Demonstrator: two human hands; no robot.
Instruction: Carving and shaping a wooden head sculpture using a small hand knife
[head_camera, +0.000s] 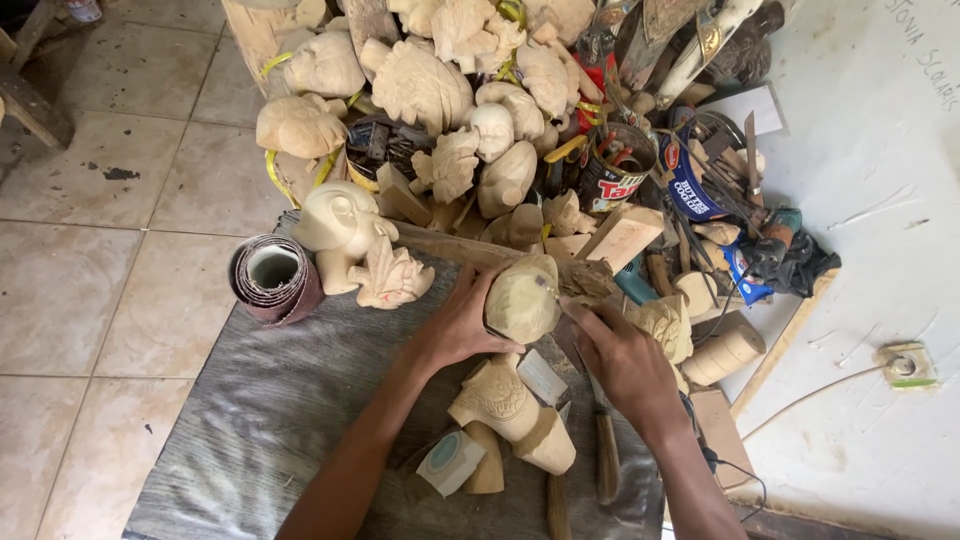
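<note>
Carving (522, 298) gripped by the left hand (460, 328), steadying it. Right hand (622, 352) pinches a small tool at its edge, braced over the bench (270, 420).

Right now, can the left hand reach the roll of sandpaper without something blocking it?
Probably yes. The left hand holds the rounded wood carving; the sandpaper roll lies to its left, with only bare grey mat between. It would have to let go first.

Two bare forearms are being shown, with the left hand (462, 325) and right hand (622, 358); no sleeves, and seemingly no rings, are being worn.
</note>
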